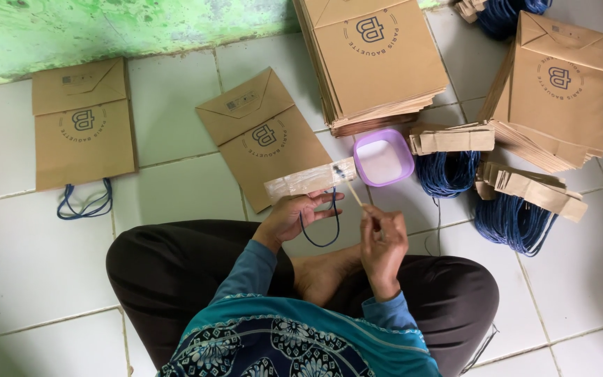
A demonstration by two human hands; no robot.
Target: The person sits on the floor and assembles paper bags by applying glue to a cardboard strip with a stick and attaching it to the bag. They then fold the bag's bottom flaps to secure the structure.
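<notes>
Above crossed legs on the white tiled floor [36, 265], the left hand [294, 215] grips a brown cardboard strip with a blue cord loop [310, 180], while the right hand [383, 241] pinches a thin wooden stick [352, 192] touching the strip's end, beside a purple tub of white glue [383, 157].
</notes>
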